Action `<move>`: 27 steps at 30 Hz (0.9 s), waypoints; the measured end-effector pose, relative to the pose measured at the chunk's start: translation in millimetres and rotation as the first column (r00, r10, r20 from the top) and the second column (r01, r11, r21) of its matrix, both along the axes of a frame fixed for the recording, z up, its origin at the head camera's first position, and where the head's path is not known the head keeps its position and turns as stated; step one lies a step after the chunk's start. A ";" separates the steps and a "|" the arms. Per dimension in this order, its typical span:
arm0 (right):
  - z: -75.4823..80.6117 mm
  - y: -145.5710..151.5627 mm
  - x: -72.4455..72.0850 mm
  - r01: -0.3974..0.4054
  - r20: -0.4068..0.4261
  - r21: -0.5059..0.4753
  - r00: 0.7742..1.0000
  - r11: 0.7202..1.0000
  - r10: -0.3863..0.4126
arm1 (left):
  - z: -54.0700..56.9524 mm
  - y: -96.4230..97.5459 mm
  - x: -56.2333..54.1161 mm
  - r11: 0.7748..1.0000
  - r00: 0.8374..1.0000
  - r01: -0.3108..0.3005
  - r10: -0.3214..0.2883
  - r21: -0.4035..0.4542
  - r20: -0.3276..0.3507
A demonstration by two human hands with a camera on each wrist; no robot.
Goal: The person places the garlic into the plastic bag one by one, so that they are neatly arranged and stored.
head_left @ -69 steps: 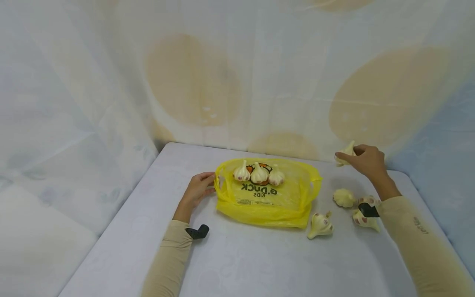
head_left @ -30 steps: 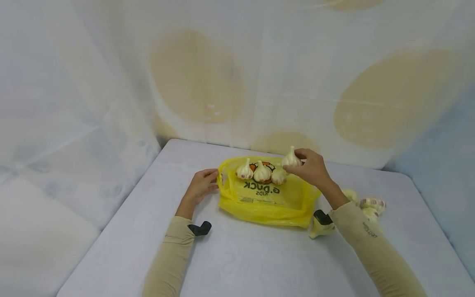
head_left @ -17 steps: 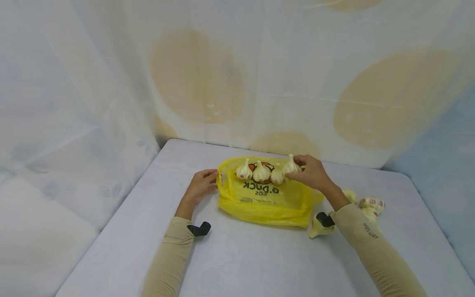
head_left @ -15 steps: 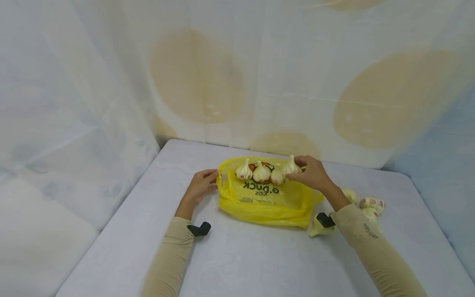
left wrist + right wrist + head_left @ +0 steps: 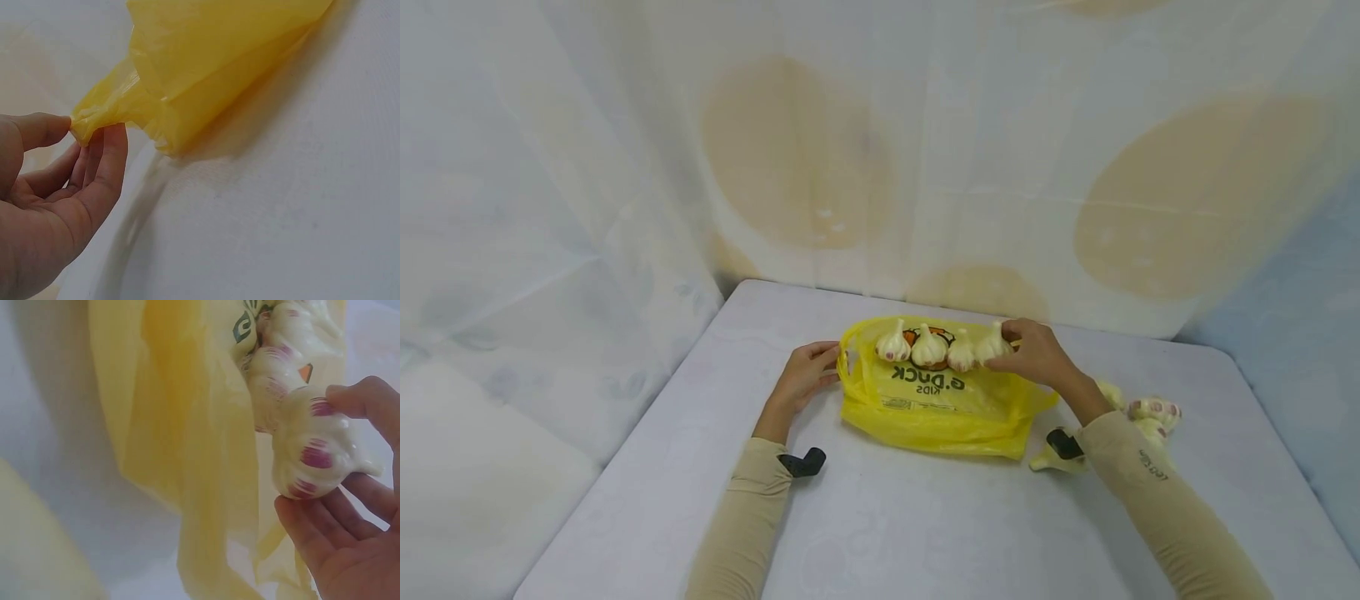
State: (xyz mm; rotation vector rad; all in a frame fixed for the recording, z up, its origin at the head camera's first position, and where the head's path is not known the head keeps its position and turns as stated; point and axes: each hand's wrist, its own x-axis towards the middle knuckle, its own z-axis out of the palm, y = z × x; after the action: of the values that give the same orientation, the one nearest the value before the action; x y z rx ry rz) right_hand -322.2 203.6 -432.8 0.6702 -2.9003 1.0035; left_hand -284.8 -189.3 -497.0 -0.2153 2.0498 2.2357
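A yellow plastic bag (image 5: pixel 940 429) printed "G.DUCK KIDS" lies flat on the table. My left hand (image 5: pixel 805 377) pinches the bag's left handle between thumb and fingers, as the left wrist view shows with the gathered yellow plastic (image 5: pixel 103 109). In my right hand (image 5: pixel 1037 357) is a garlic bulb (image 5: pixel 315 447), held between thumb and fingers at the right end of a row on the bag. Beside it in that row sit three more bulbs: a left bulb (image 5: pixel 892 343), a middle bulb (image 5: pixel 929 348) and a right bulb (image 5: pixel 961 353).
Right of the bag, partly behind my right forearm, lie more garlic bulbs: a near bulb (image 5: pixel 1054 458), a pale bulb (image 5: pixel 1111 393) and a purple-marked bulb (image 5: pixel 1156 410) against another bulb. Pale curtains (image 5: pixel 985 167) hang around the white table (image 5: pixel 880 525).
My right hand has carried a garlic bulb left from beyond the bag's right side, then lowered it to the row's right end. My left hand keeps its hold on the bag handle.
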 end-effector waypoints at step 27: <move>-8.1 6.8 -13.7 -0.022 0.014 0.112 1.000 0.993 0.021 | 0.2 0.8 2.9 1.000 1.000 0.002 -0.002 -0.014 -0.004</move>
State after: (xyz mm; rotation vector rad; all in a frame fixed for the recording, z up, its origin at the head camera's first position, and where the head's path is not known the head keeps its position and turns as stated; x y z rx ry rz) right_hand -335.9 210.4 -440.9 0.7033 -2.9852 0.8547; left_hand -281.9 -188.4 -496.8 -0.2096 2.0677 2.2234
